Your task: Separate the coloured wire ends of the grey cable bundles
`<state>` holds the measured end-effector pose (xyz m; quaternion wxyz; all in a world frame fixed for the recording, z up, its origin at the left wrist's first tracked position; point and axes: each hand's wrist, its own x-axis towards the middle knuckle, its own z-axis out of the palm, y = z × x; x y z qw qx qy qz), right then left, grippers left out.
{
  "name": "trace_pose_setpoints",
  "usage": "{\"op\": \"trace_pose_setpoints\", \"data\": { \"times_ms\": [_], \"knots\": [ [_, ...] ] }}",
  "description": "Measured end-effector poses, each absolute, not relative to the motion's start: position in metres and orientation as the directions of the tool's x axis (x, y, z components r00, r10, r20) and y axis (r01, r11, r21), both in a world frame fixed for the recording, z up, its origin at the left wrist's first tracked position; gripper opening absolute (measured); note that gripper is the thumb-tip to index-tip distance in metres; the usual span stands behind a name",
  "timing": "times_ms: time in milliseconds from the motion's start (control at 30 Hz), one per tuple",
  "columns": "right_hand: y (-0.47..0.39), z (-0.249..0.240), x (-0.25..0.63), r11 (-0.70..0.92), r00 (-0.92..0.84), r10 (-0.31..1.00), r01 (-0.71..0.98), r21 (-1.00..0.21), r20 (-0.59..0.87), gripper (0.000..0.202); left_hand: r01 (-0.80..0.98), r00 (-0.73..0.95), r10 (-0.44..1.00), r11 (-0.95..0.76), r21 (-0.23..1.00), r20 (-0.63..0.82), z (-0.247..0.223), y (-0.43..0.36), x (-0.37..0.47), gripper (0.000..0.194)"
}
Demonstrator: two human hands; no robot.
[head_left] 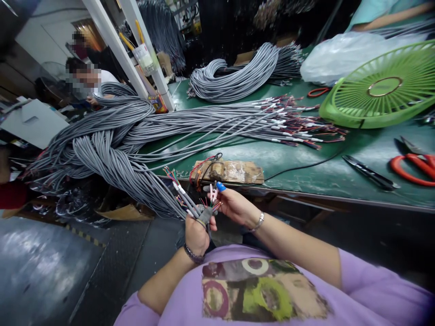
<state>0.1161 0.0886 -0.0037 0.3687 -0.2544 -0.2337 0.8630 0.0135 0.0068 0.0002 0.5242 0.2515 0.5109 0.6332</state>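
Observation:
My left hand (pixel 197 235), with grey covers on its fingers, is closed around grey cables (pixel 193 208) in front of the bench edge. Thin coloured wires (pixel 215 207) fan out from a stripped cable end beside its fingertips. My right hand (pixel 235 206) is close to these wires, its fingers drawn together and a blue cover on one fingertip. A small pale-pink piece (pixel 213 193) shows at the right fingertips; its kind is too small to tell. Just beyond the hands, a wooden block (pixel 243 172) with a small device and red and black leads lies at the bench edge.
Long grey cable bundles (pixel 204 120) with stripped ends stretch across the green bench (pixel 299 167). Another cable coil (pixel 238 77) lies behind. To the right are a green fan (pixel 384 86), a plastic bag (pixel 340 56), a black-handled tool (pixel 370 173) and red-handled scissors (pixel 413 165). Other people sit beyond.

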Motion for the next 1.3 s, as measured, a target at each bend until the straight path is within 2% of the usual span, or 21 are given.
{"op": "trace_pose_setpoints", "data": {
  "times_ms": [167,400,767,900,1000,1100,1233,1300],
  "knots": [
    [0.094,-0.005,0.116,-0.703,-0.689,0.673,-0.481,-0.524,-0.271,0.033,-0.434,-0.329,0.913,0.082,0.897,-0.243,0.001,0.009,0.015,0.033],
    [0.095,-0.006,0.108,-0.672,-0.585,0.734,-0.556,-0.488,-0.345,0.027,-0.381,-0.308,0.925,0.096,0.92,-0.224,-0.011,0.011,0.014,0.031],
    [0.096,-0.013,0.105,-0.638,-0.579,0.761,-0.589,-0.496,-0.291,0.027,-0.383,-0.307,0.922,0.106,0.918,-0.234,-0.006,0.009,0.015,0.034],
    [0.094,-0.013,0.108,-0.664,-0.601,0.736,-0.552,-0.505,-0.312,0.036,-0.375,-0.306,0.926,0.097,0.922,-0.222,-0.006,0.009,0.015,0.035],
    [0.092,-0.012,0.118,-0.71,-0.688,0.658,-0.431,-0.557,-0.306,0.048,-0.363,-0.305,0.928,0.096,0.927,-0.215,-0.008,0.005,0.013,0.036],
    [0.088,-0.01,0.131,-0.696,-0.752,0.577,-0.248,-0.674,-0.319,0.052,-0.34,-0.3,0.928,0.111,0.934,-0.22,-0.014,-0.001,0.01,0.036],
    [0.083,-0.005,0.141,-0.478,-0.713,0.642,-0.084,-0.874,-0.282,0.036,-0.253,-0.268,0.945,0.122,0.96,-0.19,-0.022,-0.007,0.006,0.033],
    [0.08,-0.002,0.142,-0.362,-0.717,0.66,-0.039,-0.931,-0.227,0.032,-0.174,-0.195,0.96,0.166,0.971,-0.2,-0.022,-0.007,0.004,0.032]
  ]
}}
